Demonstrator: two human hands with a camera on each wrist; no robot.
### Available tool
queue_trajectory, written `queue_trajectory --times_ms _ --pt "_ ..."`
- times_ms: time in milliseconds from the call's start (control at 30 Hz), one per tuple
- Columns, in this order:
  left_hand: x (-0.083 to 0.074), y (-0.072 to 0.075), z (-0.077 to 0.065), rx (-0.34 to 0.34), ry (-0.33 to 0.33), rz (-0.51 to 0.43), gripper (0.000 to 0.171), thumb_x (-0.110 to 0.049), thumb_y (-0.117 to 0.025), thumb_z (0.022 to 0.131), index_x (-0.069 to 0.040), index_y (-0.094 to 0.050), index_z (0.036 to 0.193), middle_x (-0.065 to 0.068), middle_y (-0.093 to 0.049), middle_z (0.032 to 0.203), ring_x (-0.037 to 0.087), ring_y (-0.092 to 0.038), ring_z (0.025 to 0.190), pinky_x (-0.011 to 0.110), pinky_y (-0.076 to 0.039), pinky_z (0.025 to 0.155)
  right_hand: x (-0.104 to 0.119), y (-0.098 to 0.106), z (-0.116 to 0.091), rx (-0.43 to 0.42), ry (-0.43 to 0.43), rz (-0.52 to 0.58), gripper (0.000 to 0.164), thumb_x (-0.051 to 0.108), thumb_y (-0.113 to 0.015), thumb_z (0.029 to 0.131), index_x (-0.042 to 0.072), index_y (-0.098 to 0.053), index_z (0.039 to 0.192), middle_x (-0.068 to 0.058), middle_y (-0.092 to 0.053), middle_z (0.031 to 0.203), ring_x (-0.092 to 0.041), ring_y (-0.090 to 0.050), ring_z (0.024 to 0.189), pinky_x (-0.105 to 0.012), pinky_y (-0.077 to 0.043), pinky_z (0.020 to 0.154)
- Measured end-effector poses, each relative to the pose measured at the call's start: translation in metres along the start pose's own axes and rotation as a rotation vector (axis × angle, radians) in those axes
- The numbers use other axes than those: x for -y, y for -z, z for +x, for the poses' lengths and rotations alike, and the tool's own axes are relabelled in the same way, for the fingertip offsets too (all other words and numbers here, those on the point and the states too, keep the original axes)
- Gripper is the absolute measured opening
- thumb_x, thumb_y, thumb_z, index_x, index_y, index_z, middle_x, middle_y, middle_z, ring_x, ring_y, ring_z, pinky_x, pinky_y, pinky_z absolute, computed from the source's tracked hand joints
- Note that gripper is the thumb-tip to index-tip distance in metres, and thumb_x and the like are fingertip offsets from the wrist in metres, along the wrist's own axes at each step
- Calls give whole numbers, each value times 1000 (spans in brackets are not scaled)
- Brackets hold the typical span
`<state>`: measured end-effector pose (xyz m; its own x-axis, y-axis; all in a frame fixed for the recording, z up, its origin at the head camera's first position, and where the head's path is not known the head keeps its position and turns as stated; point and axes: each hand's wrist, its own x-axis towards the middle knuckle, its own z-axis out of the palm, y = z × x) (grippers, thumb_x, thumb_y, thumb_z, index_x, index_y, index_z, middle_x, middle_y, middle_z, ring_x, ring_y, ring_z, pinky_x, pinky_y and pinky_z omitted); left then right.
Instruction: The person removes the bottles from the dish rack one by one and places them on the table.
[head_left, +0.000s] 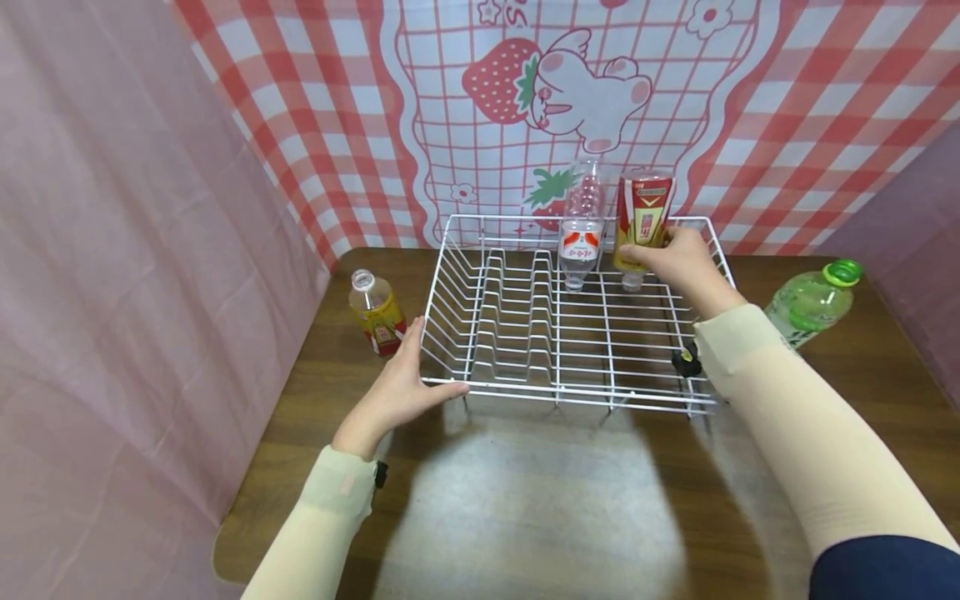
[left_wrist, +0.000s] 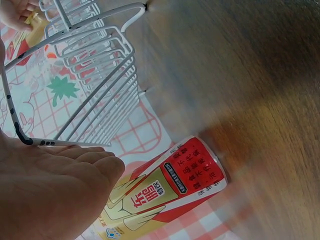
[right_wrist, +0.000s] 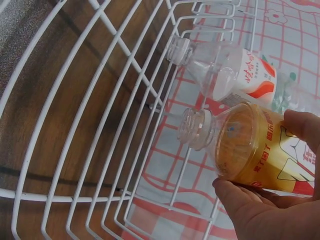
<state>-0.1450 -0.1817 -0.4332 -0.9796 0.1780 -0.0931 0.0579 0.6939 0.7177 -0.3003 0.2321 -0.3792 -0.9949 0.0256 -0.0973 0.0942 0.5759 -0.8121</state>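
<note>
My right hand (head_left: 686, 258) grips a gold-and-red labelled plastic bottle (head_left: 643, 218) turned neck down at the back right of the white wire dish rack (head_left: 585, 390). In the right wrist view the uncapped neck of that bottle (right_wrist: 197, 129) points at the rack's wires. Beside it, a clear bottle with a white-and-orange label (head_left: 581, 242) also stands neck down against the back of the rack. My left hand (head_left: 401, 383) rests on the rack's front left corner, fingers along the outer side and thumb on the front rail.
A second gold-and-red bottle (head_left: 378, 315), upright and uncapped, stands on the wooden table (head_left: 315, 467) left of the rack. Right of the rack is a green bottle with a green cap (head_left: 813, 300), partly behind my right sleeve. A checked cloth (head_left: 277, 108) hangs behind.
</note>
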Motion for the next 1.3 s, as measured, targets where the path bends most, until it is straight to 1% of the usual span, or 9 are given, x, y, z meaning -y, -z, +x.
queue_trajectory --times_ms 200,400,633,800,900,1133,1300 --pt "-1 1 -1 -1 -6 -5 126 -59 -82 78 -14 -1 165 8 -2 169 28 -12 151 48 -18 120 5 2 -8 6 18 -2 82 53 -74 90 -9 -51 138 -28 -58 131 -39 -57 114 -53 -46 101" --pt "-1 0 -1 6 1 -1 128 -63 -81 77 -15 0 165 7 -1 169 28 -12 151 49 -18 120 5 3 -11 13 22 -11 83 53 -74 89 -8 -50 140 -28 -57 134 -39 -57 117 -53 -46 101" --pt "-1 0 -1 -3 -8 -3 125 -56 -83 79 -14 -1 165 9 -2 169 29 -12 151 48 -18 120 8 5 -15 13 22 -17 84 53 -74 90 -7 -48 142 -28 -57 134 -39 -57 117 -54 -46 101" --pt "0 0 -1 -3 -11 5 127 -59 -82 79 -13 -1 164 9 -2 169 29 -13 151 47 -18 120 12 7 -21 20 32 -6 83 53 -74 90 -7 -49 141 -28 -57 134 -40 -57 117 -53 -48 99" --pt "0 0 -1 -4 -10 7 127 -60 -82 78 -13 -1 164 9 -2 169 29 -13 151 47 -18 120 14 8 -22 25 32 -14 86 55 -73 89 -7 -48 142 -28 -56 136 -40 -56 120 -54 -47 100" --pt "-1 0 0 -3 -15 -4 124 -52 -84 80 -13 -1 164 11 -2 169 30 -13 151 48 -18 120 16 9 -27 24 38 -28 87 56 -74 89 -7 -48 143 -28 -55 137 -41 -55 122 -55 -46 101" --pt "0 -1 0 -4 -7 -1 125 -54 -83 80 -14 -1 165 10 -2 169 31 -13 151 49 -18 119 20 10 -31 23 46 -26 86 53 -76 88 -7 -48 143 -29 -56 137 -42 -55 123 -55 -46 102"
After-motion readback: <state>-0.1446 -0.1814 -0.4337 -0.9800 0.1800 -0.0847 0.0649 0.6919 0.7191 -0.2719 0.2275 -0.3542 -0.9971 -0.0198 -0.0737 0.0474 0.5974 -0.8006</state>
